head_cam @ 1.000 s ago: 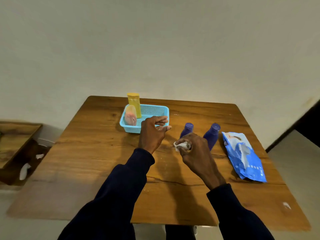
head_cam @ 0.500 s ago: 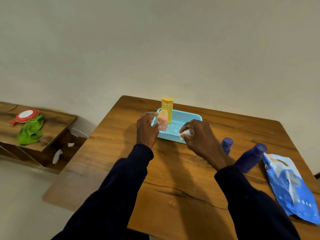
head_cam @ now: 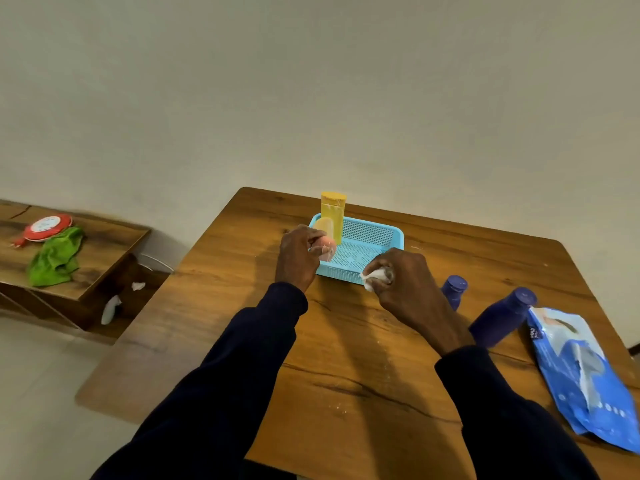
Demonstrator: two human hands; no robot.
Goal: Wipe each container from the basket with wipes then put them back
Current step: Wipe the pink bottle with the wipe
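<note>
A wooden table carries a blue pack of wipes at its 4 o'clock edge and a light-blue basket towards 12 o'clock. A dark-blue bottle stands just beside the pack, a second bottle at its 10 o'clock. A yellow bottle stands upright in the basket's 10 o'clock corner. The left hand grasps a peach container at the basket's 9 o'clock side; the right hand has its fingers clenched round a crumpled wipe at the basket's 6 o'clock wall

4 cntrs, 1 basket, 1 wipes pk
</note>
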